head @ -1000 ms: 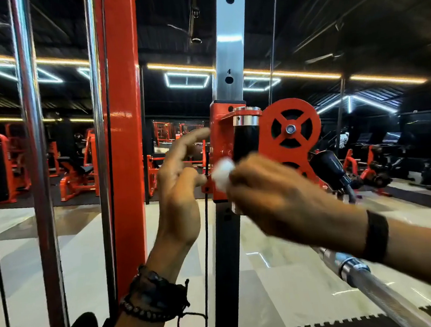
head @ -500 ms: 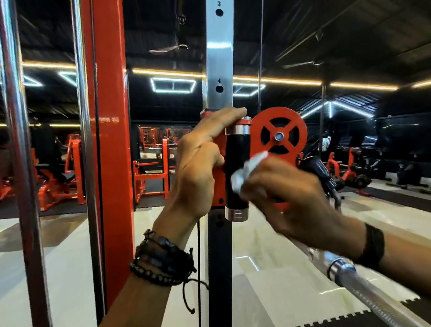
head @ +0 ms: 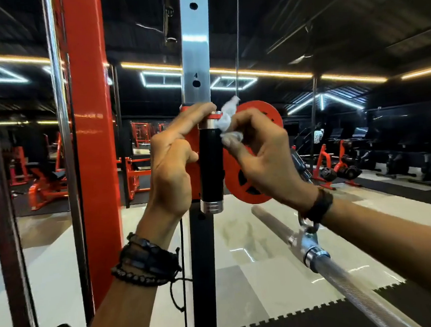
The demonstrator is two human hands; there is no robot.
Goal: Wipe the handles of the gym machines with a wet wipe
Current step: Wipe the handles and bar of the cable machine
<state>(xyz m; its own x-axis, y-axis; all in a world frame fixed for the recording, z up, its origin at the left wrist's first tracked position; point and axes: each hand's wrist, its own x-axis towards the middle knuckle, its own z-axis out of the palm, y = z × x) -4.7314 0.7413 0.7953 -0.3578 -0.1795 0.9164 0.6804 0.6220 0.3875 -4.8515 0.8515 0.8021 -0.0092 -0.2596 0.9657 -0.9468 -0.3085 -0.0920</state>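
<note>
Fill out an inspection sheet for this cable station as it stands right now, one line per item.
Surface: pale glossy floor with black interlocking mat edging at the near side.
Job's things: upright black handle with chrome end caps on the red carriage; white wet wipe at its top end.
Clutter: nothing seen.
Grippers: left hand rests on the carriage, index finger across the top; right hand pinches the wipe against the handle.
Cables: thin steel cable rises above the red pulley; black cord hangs beside the post.
Surroundings: numbered chrome post, chrome bar clipped at lower right, red machines behind.
</note>
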